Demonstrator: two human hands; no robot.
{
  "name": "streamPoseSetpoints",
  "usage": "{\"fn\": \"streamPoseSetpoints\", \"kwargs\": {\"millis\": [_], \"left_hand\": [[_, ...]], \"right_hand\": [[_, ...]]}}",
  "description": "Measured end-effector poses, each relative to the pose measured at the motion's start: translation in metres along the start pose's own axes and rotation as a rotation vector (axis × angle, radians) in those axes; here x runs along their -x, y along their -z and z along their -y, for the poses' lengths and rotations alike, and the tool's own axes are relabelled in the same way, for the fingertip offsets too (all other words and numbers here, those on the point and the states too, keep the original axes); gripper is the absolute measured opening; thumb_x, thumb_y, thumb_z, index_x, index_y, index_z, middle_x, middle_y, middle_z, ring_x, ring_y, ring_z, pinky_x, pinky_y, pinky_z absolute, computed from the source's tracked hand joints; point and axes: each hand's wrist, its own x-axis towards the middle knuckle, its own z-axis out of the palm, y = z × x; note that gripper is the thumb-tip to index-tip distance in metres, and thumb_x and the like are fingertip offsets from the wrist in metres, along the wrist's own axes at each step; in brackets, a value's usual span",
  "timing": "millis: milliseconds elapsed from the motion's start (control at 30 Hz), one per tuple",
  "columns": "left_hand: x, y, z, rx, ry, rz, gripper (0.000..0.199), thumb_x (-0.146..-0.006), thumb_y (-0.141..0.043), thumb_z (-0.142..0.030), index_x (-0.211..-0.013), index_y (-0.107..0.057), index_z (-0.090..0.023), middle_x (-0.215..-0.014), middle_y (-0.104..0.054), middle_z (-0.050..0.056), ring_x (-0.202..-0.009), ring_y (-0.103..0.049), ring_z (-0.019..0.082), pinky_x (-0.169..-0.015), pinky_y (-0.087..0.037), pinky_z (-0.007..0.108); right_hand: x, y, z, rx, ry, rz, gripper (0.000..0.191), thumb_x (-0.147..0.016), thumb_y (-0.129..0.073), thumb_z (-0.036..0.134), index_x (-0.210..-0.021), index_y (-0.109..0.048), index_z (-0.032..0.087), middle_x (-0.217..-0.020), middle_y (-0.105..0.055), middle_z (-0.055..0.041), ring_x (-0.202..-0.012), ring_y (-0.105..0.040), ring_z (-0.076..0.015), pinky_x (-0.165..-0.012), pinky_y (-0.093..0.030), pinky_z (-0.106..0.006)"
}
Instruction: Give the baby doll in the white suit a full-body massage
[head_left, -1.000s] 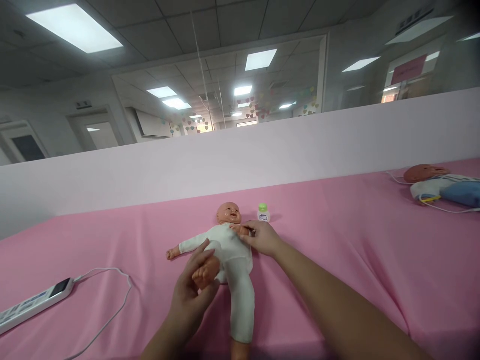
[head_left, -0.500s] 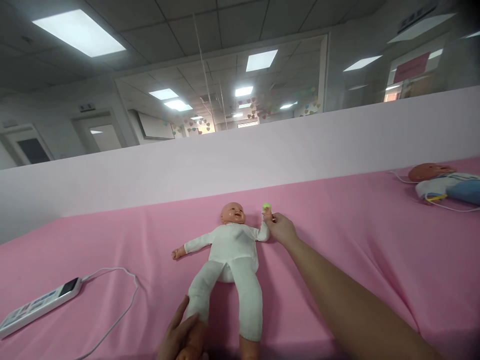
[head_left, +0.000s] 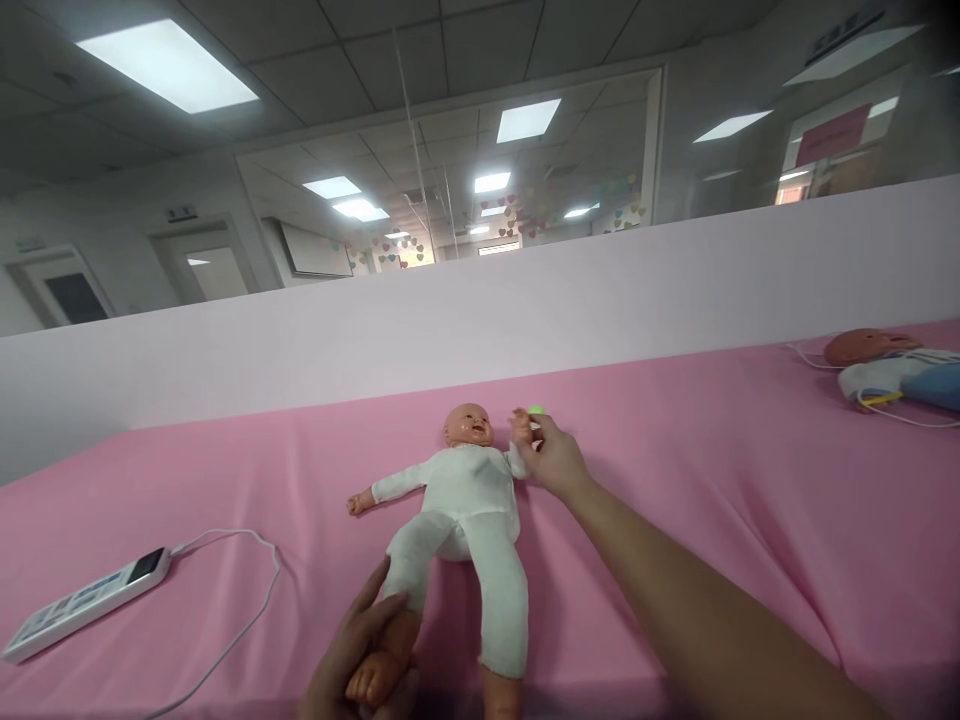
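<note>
A baby doll (head_left: 471, 490) in a white top and white trousers lies on its back on the pink cloth (head_left: 247, 470). My right hand (head_left: 555, 458) grips the doll's raised hand, beside the doll's head. Just behind those fingers shows a small green round thing (head_left: 536, 410); its kind is not clear. At the bottom, my left hand (head_left: 360, 645) is wrapped round the doll's lower leg near the foot, with fingers along the trouser hem. The leg is slightly bent and lifted. The doll's other foot is cut off by the lower edge.
On the left lies a white handheld device (head_left: 90, 605) with a dark screen and a white cable (head_left: 255, 610). A second doll (head_left: 885, 375) with blue and white clothing and a cable lies far right. A low white wall (head_left: 420, 320) runs behind, with glass above.
My right hand has drawn the doll's hand left, closer to its head, uncovering the green thing's place behind. My left hand has raised the doll's leg and foot a little.
</note>
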Motion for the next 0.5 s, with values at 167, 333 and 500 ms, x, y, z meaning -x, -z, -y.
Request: {"fn": "streamPoseSetpoints", "kwargs": {"millis": [167,333,500], "left_hand": [[-0.037,-0.009,0.001,-0.03,-0.112,0.069,0.042,-0.09,-0.068,-0.027,-0.131,-0.067,-0.03,-0.16,-0.048,0.01,-0.146,-0.047,0.036,-0.114,-0.048,0.05],[-0.079,-0.029,-0.013,0.064,0.014,0.118,0.043,-0.083,-0.075,-0.027,-0.126,-0.072,-0.025,-0.162,-0.045,0.011,-0.151,-0.039,0.036,-0.118,-0.042,0.05],[-0.117,-0.055,-0.014,0.281,0.179,0.15,0.044,-0.075,-0.077,-0.023,-0.119,-0.075,-0.021,-0.161,-0.047,0.011,-0.148,-0.043,0.036,-0.116,-0.043,0.051]], "right_hand": [[0.029,-0.014,0.04,0.073,0.343,0.238,0.032,-0.09,-0.068,0.035,-0.121,-0.069,0.027,-0.109,-0.074,-0.005,-0.093,-0.068,-0.0218,-0.082,-0.051,-0.033],[0.035,-0.019,0.042,0.157,0.445,0.304,0.026,-0.093,-0.067,0.033,-0.118,-0.073,0.027,-0.11,-0.072,-0.006,-0.101,-0.066,-0.0228,-0.089,-0.051,-0.035],[0.032,-0.019,0.04,0.192,0.48,0.373,0.037,-0.089,-0.068,0.024,-0.125,-0.072,0.032,-0.117,-0.071,-0.0053,-0.106,-0.066,-0.0233,-0.092,-0.051,-0.035]]}}
